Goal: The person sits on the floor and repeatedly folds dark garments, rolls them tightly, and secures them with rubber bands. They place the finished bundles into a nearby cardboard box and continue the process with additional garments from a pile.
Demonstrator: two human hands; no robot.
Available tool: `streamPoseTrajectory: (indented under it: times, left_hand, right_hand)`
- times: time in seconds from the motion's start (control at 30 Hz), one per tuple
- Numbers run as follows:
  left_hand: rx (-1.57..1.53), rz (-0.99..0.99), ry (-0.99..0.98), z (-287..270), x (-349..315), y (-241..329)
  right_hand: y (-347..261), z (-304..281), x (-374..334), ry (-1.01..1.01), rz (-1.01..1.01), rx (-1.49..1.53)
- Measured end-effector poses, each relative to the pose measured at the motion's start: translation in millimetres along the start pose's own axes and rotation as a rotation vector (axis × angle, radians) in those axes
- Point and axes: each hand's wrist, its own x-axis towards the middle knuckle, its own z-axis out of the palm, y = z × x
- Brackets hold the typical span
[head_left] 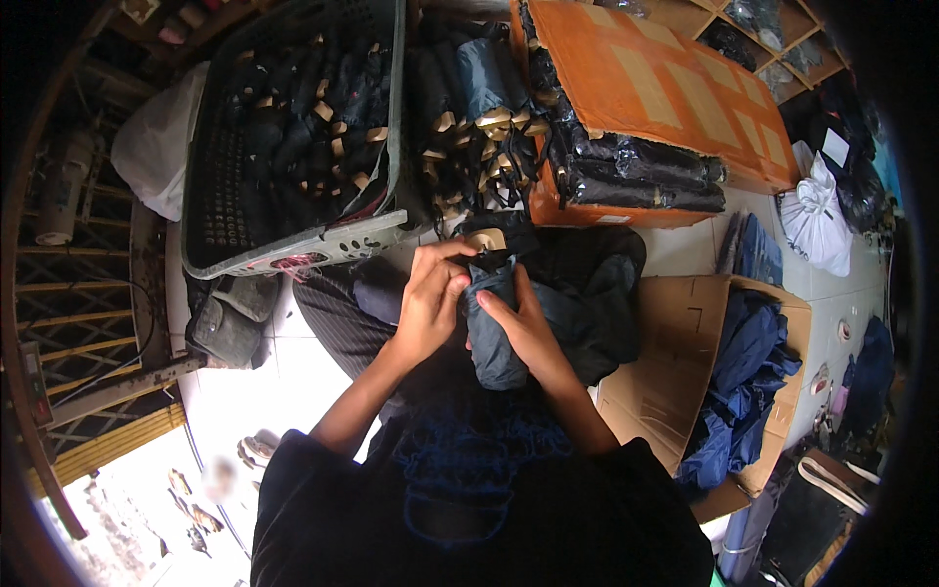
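In front of my chest I hold a rolled dark grey cloth bundle (497, 338), upright, with thin, slightly shiny fabric. At its top sits a tan curved piece (485, 239) beside black material. My left hand (432, 293) is closed, its fingertips pinching at the bundle's upper end next to the tan piece. Around the bundle's right side wraps my right hand (520, 318), the thumb lying along its front. Loose dark grey fabric (597, 313) spreads over my lap, right of my right hand. Whether it joins the bundle I cannot tell.
Ahead on the left stands a grey plastic basket (293, 256) of dark rolled bundles with tan ends. More bundles (484, 83) lie beside it. An orange carton (675, 78) holds plastic-wrapped black rolls. On my right, an open cardboard box (665, 367) contains blue fabric (748, 377).
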Motion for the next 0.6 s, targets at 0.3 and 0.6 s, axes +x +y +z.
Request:
streamPoseTrajectory:
  times: [0.3, 0.6]
  left_hand:
    - [0.216, 0.055, 0.040, -6, -10, 1]
    - [0.353, 0.061, -0.073, -4, -15, 12]
  right_hand:
    - [2, -4, -2, 0.037, 0.065, 0.016]
    - [15, -5, 6, 0.150, 0.077, -0.009]
